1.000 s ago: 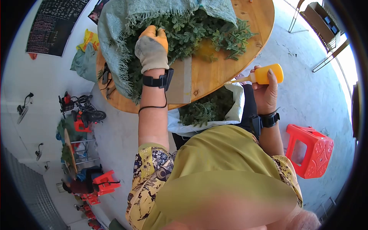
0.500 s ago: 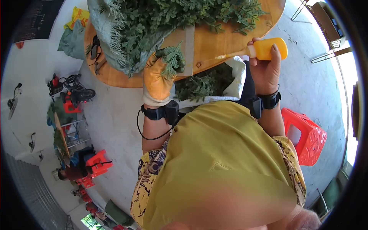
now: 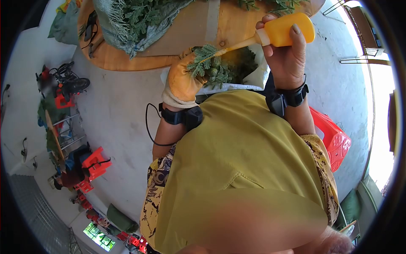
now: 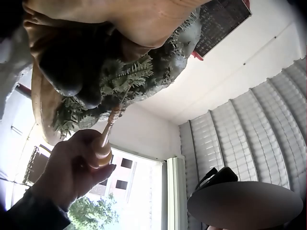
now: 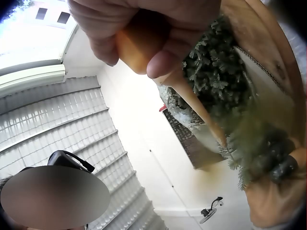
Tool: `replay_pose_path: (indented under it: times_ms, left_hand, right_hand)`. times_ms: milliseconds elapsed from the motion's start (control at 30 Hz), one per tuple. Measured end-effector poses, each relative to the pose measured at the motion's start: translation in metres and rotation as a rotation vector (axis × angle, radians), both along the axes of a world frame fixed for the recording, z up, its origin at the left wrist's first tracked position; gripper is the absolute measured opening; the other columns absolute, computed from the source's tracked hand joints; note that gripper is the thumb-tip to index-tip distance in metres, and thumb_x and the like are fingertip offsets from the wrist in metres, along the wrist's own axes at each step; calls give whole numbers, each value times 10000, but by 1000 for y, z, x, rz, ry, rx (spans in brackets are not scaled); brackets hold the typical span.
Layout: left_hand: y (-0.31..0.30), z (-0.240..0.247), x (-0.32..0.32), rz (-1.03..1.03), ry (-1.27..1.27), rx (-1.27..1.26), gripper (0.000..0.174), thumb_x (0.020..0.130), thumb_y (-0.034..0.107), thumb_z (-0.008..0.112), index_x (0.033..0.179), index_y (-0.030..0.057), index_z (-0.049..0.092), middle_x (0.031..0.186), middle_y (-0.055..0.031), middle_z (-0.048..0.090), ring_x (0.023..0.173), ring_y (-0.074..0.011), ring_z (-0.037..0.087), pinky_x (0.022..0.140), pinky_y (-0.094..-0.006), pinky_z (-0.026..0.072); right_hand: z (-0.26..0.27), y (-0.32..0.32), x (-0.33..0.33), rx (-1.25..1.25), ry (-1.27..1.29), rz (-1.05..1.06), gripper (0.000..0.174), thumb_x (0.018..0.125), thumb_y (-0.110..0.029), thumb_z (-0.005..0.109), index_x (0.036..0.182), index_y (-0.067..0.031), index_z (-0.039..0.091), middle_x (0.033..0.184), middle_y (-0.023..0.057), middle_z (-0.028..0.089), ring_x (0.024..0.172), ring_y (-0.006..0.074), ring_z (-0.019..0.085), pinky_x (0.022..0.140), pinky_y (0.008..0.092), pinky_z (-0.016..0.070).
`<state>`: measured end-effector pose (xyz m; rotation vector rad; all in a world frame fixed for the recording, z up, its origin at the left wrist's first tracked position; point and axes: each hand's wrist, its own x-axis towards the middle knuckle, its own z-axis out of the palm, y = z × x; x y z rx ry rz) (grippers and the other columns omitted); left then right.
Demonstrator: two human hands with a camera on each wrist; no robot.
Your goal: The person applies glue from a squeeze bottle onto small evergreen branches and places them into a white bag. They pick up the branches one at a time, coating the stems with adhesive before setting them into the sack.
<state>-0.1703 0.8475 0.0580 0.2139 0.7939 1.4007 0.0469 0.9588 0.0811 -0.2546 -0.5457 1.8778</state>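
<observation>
My left hand [image 3: 182,80], in an orange-and-grey work glove, pinches a small fir-like green sprig [image 3: 202,60] above the lap. In the left wrist view the sprig [image 4: 132,74] sticks out past the glove's dark fingertips [image 4: 64,76]. My bare right hand [image 3: 287,63] grips a yellow squeeze bottle [image 3: 292,30], tilted toward the left. Its long tapered nozzle [image 3: 241,43] reaches the sprig, with the tip right at the needles. The right wrist view shows the bottle [image 5: 139,43] between thumb and fingers, and the nozzle slanting down to the sprig beside the glove [image 5: 273,201].
A white bag [image 3: 263,70] holding green sprigs sits open at the lap, below the wooden table's edge [image 3: 118,62]. On the table lies a woven sack [image 3: 158,36] of green branches. A red stool [image 3: 336,139] stands at the right.
The left hand has come back from the branches in the sack with a sprig and moved toward the bottle. The right hand has brought the nozzle over to that sprig. The head view has shifted.
</observation>
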Motion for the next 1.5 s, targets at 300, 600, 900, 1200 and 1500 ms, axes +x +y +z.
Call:
replay_pose_path:
  times_ms: [300, 600, 900, 1200, 1500]
  left_hand:
    - [1, -11, 1, -52, -42, -22, 243, 941, 186, 503, 1065, 10, 617, 969, -115, 671, 824, -221, 672, 666, -318, 573]
    - [0, -13, 5, -92, 25, 47, 271, 965, 174, 483, 1059, -42, 617, 964, -120, 661, 818, -209, 667, 664, -314, 575]
    - [1, -17, 4, -68, -84, -2, 252, 940, 198, 536, 1052, -13, 615, 942, -128, 672, 768, -214, 664, 629, -312, 561]
    - [1, -17, 12, 63, -88, -18, 182, 913, 173, 584, 1033, 40, 619, 939, -82, 647, 779, -194, 631, 642, -322, 534]
    - [1, -16, 11, 21, -111, 90, 115, 911, 169, 593, 983, 88, 631, 978, -35, 607, 870, -169, 605, 645, -324, 532]
  right_hand:
    - [-7, -1, 1, 17, -63, -15, 316, 926, -235, 559, 1106, 18, 502, 1044, 199, 624, 968, 303, 624, 525, 277, 490]
    - [-13, 1, 8, -27, -77, -57, 314, 924, -234, 571, 1106, 14, 505, 1035, 195, 628, 968, 302, 630, 515, 275, 488]
    - [-19, 5, 16, -60, -76, -104, 323, 928, -243, 578, 1098, 23, 513, 1038, 183, 628, 969, 298, 630, 511, 274, 480]
    - [-26, 8, 22, -46, -89, -130, 324, 929, -238, 578, 1109, 25, 518, 1048, 176, 629, 974, 296, 629, 514, 270, 494]
    - [-30, 10, 26, -45, -100, -153, 326, 927, -227, 576, 1137, 15, 515, 1035, 179, 637, 970, 304, 634, 515, 276, 493]
